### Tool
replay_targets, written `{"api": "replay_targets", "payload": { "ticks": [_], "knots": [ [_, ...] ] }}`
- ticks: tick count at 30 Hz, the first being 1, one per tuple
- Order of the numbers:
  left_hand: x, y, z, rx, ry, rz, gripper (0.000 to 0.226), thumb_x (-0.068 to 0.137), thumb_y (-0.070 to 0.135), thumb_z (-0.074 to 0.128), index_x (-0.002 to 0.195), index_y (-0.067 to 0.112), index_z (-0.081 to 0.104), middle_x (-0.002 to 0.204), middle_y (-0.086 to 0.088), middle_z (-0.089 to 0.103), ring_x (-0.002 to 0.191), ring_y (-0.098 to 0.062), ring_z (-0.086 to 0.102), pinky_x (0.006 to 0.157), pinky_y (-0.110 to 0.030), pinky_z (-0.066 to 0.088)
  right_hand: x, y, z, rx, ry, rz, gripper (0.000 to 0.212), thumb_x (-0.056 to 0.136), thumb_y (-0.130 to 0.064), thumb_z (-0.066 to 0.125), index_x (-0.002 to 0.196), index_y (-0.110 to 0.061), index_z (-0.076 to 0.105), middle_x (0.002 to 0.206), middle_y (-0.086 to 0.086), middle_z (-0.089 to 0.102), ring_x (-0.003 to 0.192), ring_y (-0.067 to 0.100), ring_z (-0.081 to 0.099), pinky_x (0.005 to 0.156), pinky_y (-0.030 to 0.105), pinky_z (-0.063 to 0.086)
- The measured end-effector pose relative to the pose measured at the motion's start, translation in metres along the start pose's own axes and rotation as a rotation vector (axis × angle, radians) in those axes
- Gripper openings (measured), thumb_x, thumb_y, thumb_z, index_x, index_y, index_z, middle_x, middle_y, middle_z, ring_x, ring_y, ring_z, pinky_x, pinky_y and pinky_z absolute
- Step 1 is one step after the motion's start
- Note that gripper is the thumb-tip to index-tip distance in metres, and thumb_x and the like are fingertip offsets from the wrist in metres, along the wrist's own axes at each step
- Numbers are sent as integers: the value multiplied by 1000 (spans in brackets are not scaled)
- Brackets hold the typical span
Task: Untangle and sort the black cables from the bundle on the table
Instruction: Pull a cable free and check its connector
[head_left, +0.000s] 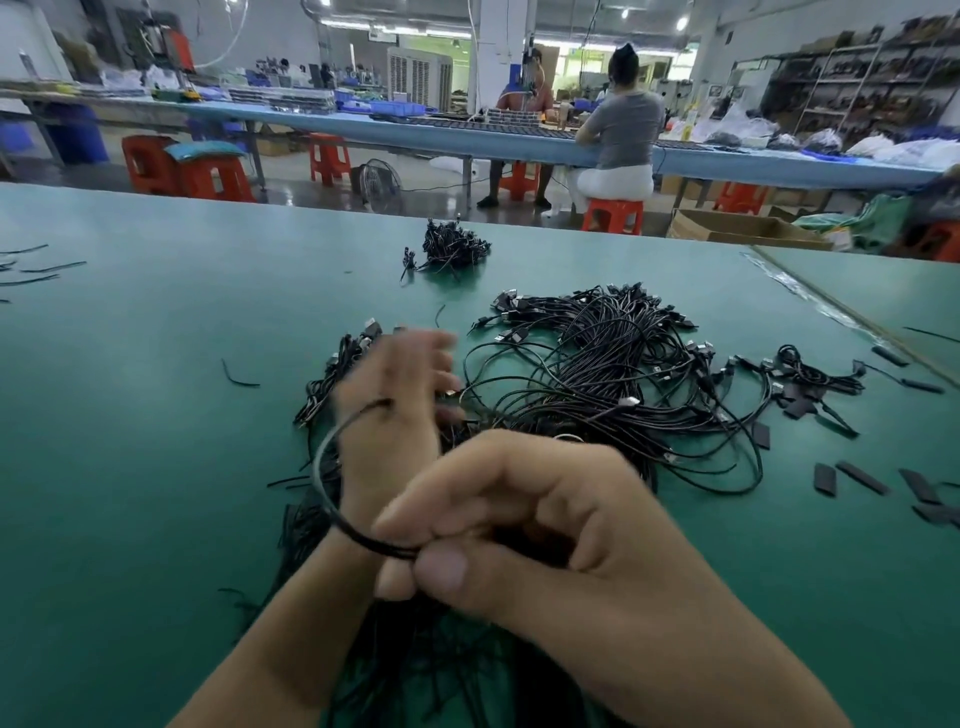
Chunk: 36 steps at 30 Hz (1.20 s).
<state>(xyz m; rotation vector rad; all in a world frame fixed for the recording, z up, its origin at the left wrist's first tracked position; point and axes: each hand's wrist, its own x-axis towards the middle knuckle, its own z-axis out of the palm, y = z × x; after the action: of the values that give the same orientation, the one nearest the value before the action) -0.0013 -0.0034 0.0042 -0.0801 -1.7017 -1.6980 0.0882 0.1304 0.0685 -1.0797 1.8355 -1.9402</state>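
Cable (332, 488) pinched in my right hand (524, 525), thumb & fingers closed on it; left hand (395, 410) open, blurred, cable looped over wrist. Bundle (613, 384) mid worktop (130, 415). Looks light, floppy, snag-prone; I'd grip near the plug end, not mid-length

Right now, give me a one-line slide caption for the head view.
Right hand pinches one black cable looping to the blurred left hand, beside the tangled bundle on the green table.

Both forearms are bare, with no sleeves in view. The left hand (395, 410) and right hand (524, 525) wear no gloves. Neither shows rings.
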Motion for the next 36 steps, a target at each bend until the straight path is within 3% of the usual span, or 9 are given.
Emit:
{"api": "replay_targets", "payload": {
  "ticks": [4, 8, 14, 19, 22, 25, 30, 33, 36],
  "knots": [
    [30, 12, -26, -251, 530, -24, 24, 101, 34, 49, 80, 23, 53, 68, 8, 63, 65, -9, 59, 60, -23, 46, -2, 7, -31, -242, 513, 73, 16, 80, -6, 69, 82, -20, 76, 60, -1, 66, 46, 0, 46, 44, 10, 35],
    [22, 21, -24, -140, 491, 85, 16, 99, 31, 57, 85, 24, 51, 71, 7, 64, 66, -2, 61, 69, -15, 47, -9, 34, -66, -620, 988, 273, 21, 87, -8, 63, 76, -24, 70, 55, -10, 63, 38, 3, 41, 37, 11, 30],
    [7, 11, -20, 149, 150, 37, 46, 97, 33, 64, 57, 23, 42, 43, 15, 39, 42, -3, 33, 45, -12, 28, -27, 60, -82, -1116, 653, 787, 21, 95, -16, 48, 97, -29, 65, 79, -7, 64, 62, 12, 58, 62, 29, 50],
    [-9, 13, -13, 708, -212, 366, 39, 101, 42, 53, 66, 25, 45, 51, 14, 38, 45, -5, 37, 47, -25, 33, -5, 42, -51, -802, 553, 416, 29, 102, -28, 42, 120, -36, 64, 91, -21, 66, 85, -9, 60, 68, 1, 41],
    [-14, 16, -9, 864, -325, 431, 31, 102, 42, 44, 78, 23, 41, 64, 12, 41, 55, -14, 41, 50, -28, 30, 1, 35, -34, -666, 543, 243, 40, 95, -53, 33, 100, -34, 68, 79, -15, 69, 81, -3, 62, 70, 9, 44],
    [-15, 18, -6, 857, -467, 480, 20, 99, 36, 38, 84, 22, 40, 82, 6, 47, 72, -17, 43, 58, -33, 40, 1, 33, -26, -704, 562, 225, 50, 89, -69, 34, 73, -29, 60, 63, -17, 60, 58, 1, 54, 55, 15, 40],
    [-17, 15, -6, 625, -497, 421, 11, 96, 33, 45, 94, 22, 49, 93, 11, 47, 83, -13, 46, 72, -27, 41, 1, 33, -32, -768, 614, 111, 26, 91, -42, 62, 72, -24, 65, 59, -13, 60, 53, 4, 50, 50, 15, 37],
    [-13, 13, -6, 431, -356, 277, 15, 102, 26, 52, 87, 25, 51, 76, 17, 51, 65, -2, 45, 58, -15, 35, -1, 26, -40, -577, 775, -20, 31, 92, -44, 57, 72, -21, 65, 50, 2, 46, 42, 6, 32, 40, 25, 23],
    [-6, 17, -5, 131, -202, 0, 30, 102, 18, 52, 76, 31, 52, 56, 14, 48, 46, -2, 34, 44, -21, 30, -4, 26, -52, -419, 938, -50, 30, 100, -30, 55, 73, -20, 65, 42, -8, 31, 39, 4, 24, 36, 17, 18]
  ]
}}
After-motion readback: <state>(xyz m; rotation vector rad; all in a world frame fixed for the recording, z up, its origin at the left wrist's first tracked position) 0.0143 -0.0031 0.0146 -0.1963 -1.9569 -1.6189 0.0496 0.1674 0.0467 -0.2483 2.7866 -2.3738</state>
